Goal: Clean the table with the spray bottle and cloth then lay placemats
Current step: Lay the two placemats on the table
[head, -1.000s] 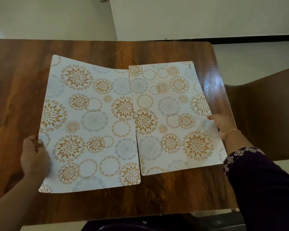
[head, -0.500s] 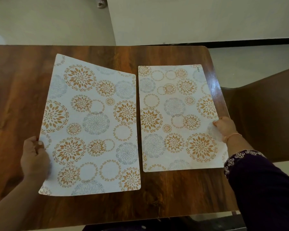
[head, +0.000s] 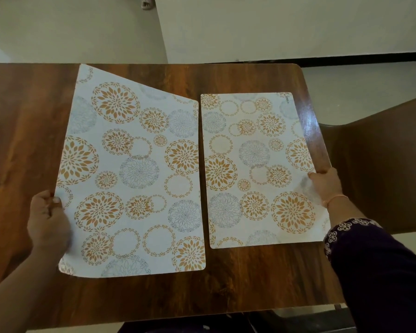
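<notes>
Left hand [head: 47, 224] pinches outer edge of left floral-print rectangular placemat [head: 132, 179], lifted and skewed; right hand [head: 326, 186] grips right floral placemat [head: 259, 169], flat near right edge of brown wooden table [head: 22, 140]. I judge I'm squaring both.

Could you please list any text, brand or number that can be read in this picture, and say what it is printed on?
Right placemat: one small dark line of print runs along its far right corner, too small and blurred to read.
Left placemat, table and embroidered sleeve: no text shows.
</notes>
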`<state>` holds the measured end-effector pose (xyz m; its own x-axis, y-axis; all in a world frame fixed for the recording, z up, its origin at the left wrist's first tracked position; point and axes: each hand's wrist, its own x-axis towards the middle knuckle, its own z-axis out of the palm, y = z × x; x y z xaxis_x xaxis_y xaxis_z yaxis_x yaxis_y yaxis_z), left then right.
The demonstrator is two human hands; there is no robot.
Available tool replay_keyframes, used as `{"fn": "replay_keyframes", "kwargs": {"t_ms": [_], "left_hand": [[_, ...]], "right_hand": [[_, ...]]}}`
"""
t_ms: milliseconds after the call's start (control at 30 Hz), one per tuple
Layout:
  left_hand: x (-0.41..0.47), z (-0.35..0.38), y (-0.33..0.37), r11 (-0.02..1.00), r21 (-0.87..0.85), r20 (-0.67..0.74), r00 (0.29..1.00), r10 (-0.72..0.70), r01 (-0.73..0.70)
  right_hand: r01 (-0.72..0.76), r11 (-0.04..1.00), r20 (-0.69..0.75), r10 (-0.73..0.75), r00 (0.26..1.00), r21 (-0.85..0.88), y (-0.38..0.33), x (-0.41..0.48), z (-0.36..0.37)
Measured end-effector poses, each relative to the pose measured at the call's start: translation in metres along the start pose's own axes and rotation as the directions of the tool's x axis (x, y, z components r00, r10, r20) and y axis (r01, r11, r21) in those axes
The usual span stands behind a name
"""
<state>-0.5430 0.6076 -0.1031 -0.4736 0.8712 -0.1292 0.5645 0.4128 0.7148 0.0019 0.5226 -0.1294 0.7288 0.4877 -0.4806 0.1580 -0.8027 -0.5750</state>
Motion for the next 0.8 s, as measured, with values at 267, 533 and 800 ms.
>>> {"fn": "replay_keyframes", "kwargs": {"t_ms": [267,533,800], "left_hand": [[0.003,0.005,-0.001,0.995,-0.073,-0.018,0.997,-0.073,0.071],[0.003,0.001,-0.002,0.993,-0.082,-0.026,0.996,-0.082,0.08],[-0.006,-0.001,-0.005,0.992,-0.067,-0.042,0.993,-0.108,0.105]], "right_hand": [[0.475,0.666,0.153,-0.483,0.862,-0.575,-0.002,-0.08,0.1],[0.64,0.458,0.484,-0.42,0.768,-0.617,-0.003,-0.175,0.17],[0.624,0.506,0.496,-0.38,0.781,-0.595,-0.001,-0.169,0.164]]}}
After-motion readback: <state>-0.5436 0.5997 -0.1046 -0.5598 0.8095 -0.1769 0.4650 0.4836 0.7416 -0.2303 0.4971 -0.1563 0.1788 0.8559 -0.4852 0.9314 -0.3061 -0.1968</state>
